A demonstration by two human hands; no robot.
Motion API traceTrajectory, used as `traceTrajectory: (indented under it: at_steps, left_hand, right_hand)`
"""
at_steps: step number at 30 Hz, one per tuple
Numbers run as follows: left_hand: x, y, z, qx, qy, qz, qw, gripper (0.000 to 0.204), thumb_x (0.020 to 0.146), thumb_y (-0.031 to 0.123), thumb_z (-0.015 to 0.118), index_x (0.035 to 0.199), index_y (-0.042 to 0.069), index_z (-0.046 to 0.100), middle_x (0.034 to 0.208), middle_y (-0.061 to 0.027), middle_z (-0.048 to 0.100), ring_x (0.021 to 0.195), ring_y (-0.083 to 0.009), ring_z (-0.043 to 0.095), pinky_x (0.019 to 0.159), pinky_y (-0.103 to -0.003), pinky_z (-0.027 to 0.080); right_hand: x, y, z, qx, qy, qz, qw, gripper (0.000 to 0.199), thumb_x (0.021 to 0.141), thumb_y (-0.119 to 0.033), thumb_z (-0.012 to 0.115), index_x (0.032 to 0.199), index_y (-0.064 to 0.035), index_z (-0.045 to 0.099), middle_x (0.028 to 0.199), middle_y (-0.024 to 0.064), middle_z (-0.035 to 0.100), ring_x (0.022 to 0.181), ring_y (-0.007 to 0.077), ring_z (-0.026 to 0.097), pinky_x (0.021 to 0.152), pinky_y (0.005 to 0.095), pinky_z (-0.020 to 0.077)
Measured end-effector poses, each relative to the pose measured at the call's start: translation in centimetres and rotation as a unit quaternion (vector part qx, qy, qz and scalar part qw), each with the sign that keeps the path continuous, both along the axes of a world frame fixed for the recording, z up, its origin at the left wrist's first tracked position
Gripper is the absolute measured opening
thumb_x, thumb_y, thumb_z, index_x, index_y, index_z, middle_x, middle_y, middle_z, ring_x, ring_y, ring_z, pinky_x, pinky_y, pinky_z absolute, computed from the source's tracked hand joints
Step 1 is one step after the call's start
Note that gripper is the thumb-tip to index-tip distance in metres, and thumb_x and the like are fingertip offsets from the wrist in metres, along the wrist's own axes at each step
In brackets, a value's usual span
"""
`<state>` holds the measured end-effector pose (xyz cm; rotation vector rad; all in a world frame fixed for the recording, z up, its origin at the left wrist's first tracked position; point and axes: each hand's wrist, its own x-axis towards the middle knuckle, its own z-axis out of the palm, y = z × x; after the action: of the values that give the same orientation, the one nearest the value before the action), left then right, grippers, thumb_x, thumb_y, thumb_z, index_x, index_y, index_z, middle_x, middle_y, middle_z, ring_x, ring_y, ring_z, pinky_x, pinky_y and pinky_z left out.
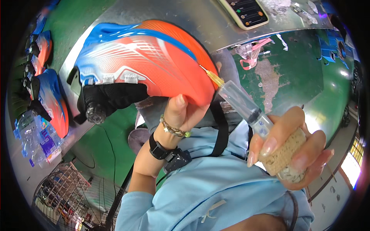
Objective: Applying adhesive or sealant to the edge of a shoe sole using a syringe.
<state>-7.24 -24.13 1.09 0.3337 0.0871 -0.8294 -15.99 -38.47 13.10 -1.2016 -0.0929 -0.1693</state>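
Observation:
My left hand (185, 113) grips the toe end of a coral-orange running shoe (165, 65), thumb on the near side and the other fingers mostly hidden behind it. Blue trim curves along the sole edge, and black material with a round dark knob sits in the shoe's opening. In my right hand (293, 150) is a clear plastic syringe (241, 100) with a yellow needle hub. Its thin tip is at the line between upper and sole near the toe. The same hand also clasps a tan porous block (283, 152) with a whitish crumpled lump at its lower end.
More coral and blue shoes (58, 104) stand in a row at the left. A clear plastic bottle (36, 134) lies beside them. On the metal table (185, 23) rests a phone (246, 13). A wire-guarded fan (69, 196) stands lower left, and a blue object (331, 48) is at far right.

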Motion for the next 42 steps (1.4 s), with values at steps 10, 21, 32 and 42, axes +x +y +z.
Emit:
traceTrajectory:
  at_steps: [10, 21, 32, 42]
  left_hand:
    - [3.0, -4.6, 1.2, -0.017, -0.131, 0.049, 0.990, 0.078, 0.069, 0.038, 0.071, 0.129, 0.008, 0.031, 0.132, -0.0039, 0.034, 0.128, -0.0217, 0.026, 0.107, -0.040, 0.024]
    - [4.0, -6.4, 5.4, 0.077, -0.054, 0.131, 0.987, 0.060, 0.078, 0.037, 0.063, 0.122, 0.004, 0.038, 0.122, -0.0103, 0.045, 0.116, -0.0234, 0.044, 0.096, -0.035, 0.041]
    - [4.4, -4.9, 8.6, 0.185, 0.097, 0.071, 0.975, 0.039, 0.076, 0.028, 0.067, 0.103, 0.004, 0.053, 0.099, -0.0059, 0.060, 0.092, -0.0148, 0.059, 0.082, -0.024, 0.049]
    - [5.1, -4.9, 8.9, 0.221, 0.055, 0.070, 0.971, 0.044, 0.081, 0.033, 0.060, 0.115, 0.007, 0.048, 0.111, -0.0076, 0.055, 0.107, -0.0235, 0.052, 0.071, -0.027, 0.053]
  right_hand:
    - [0.5, 0.1, -1.6, -0.092, -0.073, -0.111, 0.987, 0.044, 0.089, -0.050, 0.025, 0.083, -0.0152, 0.051, 0.088, 0.0166, 0.042, 0.050, 0.0245, 0.051, 0.051, 0.0327, 0.0500]
    - [2.0, 0.7, -3.3, -0.178, -0.164, -0.167, 0.956, 0.049, 0.089, -0.049, 0.027, 0.082, -0.0121, 0.058, 0.086, 0.0182, 0.048, 0.052, 0.0224, 0.052, 0.048, 0.0286, 0.0475]
    - [2.0, 0.9, -5.3, -0.205, -0.240, -0.156, 0.936, 0.044, 0.090, -0.038, 0.031, 0.083, -0.0081, 0.063, 0.084, 0.0182, 0.055, 0.054, 0.0201, 0.054, 0.046, 0.0285, 0.0439]
    - [1.9, 1.3, -7.6, -0.197, -0.283, -0.178, 0.922, 0.038, 0.089, -0.033, 0.037, 0.089, -0.0074, 0.066, 0.090, 0.0166, 0.057, 0.054, 0.0170, 0.053, 0.043, 0.0267, 0.0413]
